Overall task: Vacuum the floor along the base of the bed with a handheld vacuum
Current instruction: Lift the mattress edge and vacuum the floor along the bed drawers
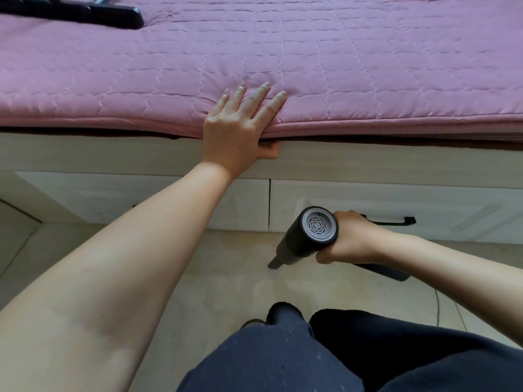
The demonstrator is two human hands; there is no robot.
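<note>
My right hand (352, 239) grips a black handheld vacuum (308, 236) by its handle. Its round grey rear vent faces up toward me, and its narrow nozzle (276, 261) points down at the pale tiled floor (220, 278), just in front of the bed base (141, 193). My left hand (237, 128) rests on the edge of the pink quilted mattress cover (283, 52), fingers straight and spread on top, thumb tucked under the edge. The white bed base has drawer fronts below.
A black drawer handle (396, 222) sticks out of the drawer front behind my right hand. A black floor-nozzle attachment (85, 12) lies on the bed at the far left. My knees in dark trousers (325, 349) are at the bottom. Specks of dirt lie by the base.
</note>
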